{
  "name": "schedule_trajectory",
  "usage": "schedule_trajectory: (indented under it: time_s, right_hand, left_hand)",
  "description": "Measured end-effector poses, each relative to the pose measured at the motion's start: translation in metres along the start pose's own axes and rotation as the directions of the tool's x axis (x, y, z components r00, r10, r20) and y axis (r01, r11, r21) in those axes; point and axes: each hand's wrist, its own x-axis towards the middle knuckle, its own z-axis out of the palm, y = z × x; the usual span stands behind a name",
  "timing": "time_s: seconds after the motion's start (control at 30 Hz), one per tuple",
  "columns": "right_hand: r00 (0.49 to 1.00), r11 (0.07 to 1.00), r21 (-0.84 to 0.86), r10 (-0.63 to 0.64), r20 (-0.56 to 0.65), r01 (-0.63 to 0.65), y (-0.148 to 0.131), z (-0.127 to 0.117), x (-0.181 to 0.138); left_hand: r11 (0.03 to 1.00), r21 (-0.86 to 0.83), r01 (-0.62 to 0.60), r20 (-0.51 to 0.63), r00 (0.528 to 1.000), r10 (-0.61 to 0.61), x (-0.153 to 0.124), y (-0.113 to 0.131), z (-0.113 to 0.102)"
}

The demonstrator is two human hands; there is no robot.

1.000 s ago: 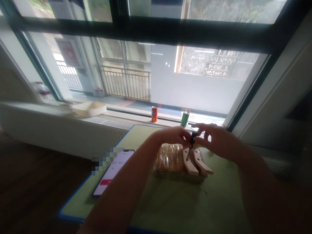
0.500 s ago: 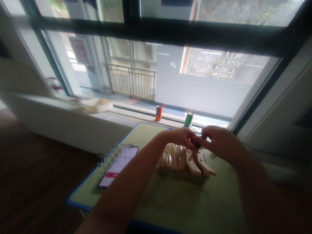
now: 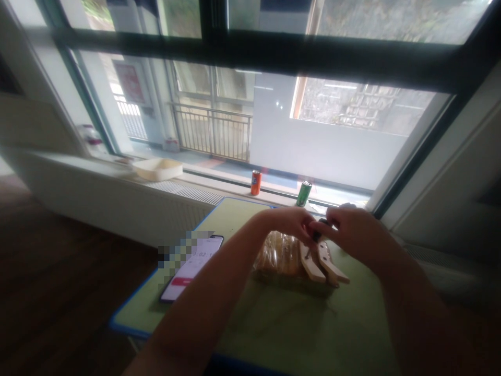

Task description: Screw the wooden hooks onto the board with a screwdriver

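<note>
Both my hands meet above the far part of a green table (image 3: 274,329). My left hand (image 3: 294,223) and my right hand (image 3: 350,230) pinch a small dark object (image 3: 318,232) between their fingertips; I cannot make out what it is. Just below them lie two pale wooden pieces (image 3: 319,263), angled toward me. They rest against a clear bag of brown wooden parts (image 3: 276,256). Fingers of both hands are curled closed around the small object.
A phone (image 3: 190,267) with a lit screen lies at the table's left edge. On the windowsill stand an orange can (image 3: 255,183) and a green can (image 3: 303,193); a white tray (image 3: 157,168) sits farther left. A radiator runs under the sill. Dark floor lies left.
My hands have sunk slightly toward the wooden pieces while still pinching the small dark object. The view has shifted a little to the left since a second ago.
</note>
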Motion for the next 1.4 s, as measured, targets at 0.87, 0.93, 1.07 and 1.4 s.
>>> schedule_trajectory:
  time_s: [0.87, 0.93, 1.07, 1.4]
  right_hand:
    - [0.999, 0.999, -0.005, -0.047, -0.021, 0.047, 0.005, 0.000, 0.001]
    - [0.998, 0.999, 0.035, -0.036, -0.042, 0.038, 0.006, -0.001, 0.000]
    - [0.993, 0.978, 0.173, -0.117, -0.004, 0.116, 0.008, -0.007, -0.002]
    - [0.996, 0.996, -0.074, -0.058, -0.063, 0.054, 0.003, 0.005, 0.005]
  left_hand:
    - [0.995, -0.008, -0.104, -0.054, 0.993, 0.103, 0.000, 0.000, -0.001]
    - [0.996, -0.002, -0.084, -0.034, 0.996, 0.084, 0.003, -0.004, 0.001]
    - [0.997, 0.018, -0.071, 0.024, 0.997, 0.070, 0.003, -0.010, -0.001]
    - [0.999, -0.011, -0.047, -0.023, 0.999, 0.047, -0.002, 0.001, -0.001]
